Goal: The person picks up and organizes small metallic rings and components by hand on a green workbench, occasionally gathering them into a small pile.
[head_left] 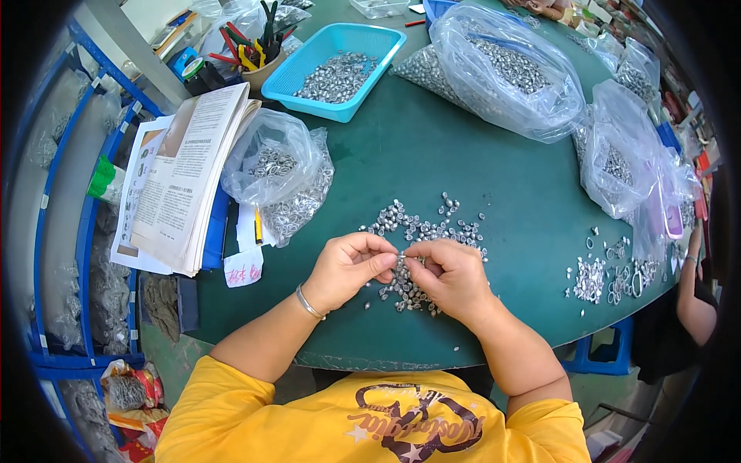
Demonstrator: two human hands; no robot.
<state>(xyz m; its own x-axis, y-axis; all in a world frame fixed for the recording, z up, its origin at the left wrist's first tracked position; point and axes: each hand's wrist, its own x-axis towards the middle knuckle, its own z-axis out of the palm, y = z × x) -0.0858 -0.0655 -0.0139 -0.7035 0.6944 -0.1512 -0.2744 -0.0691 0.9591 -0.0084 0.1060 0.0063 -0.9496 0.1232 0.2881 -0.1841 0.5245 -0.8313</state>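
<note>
Both my hands meet over a loose pile of small silvery metal pieces (409, 289) on the green table. My left hand (349, 266), with a metal bangle at its wrist, pinches with thumb and forefinger. Opposite it, my right hand (448, 274) pinches too, its fingertips almost touching the left ones. A tiny silvery piece (400, 255) shows between the fingertips; its exact kind is too small to tell. More pieces of the pile spread just beyond and beneath my hands.
A turquoise basket (351, 108) of metal parts stands at the back. Plastic bags of parts (278, 174) lie left, and a big bag (502, 77) back right. An open book (185, 170) and a pot of pliers (262, 69) stand left. Another person's arm (695, 297) is at far right.
</note>
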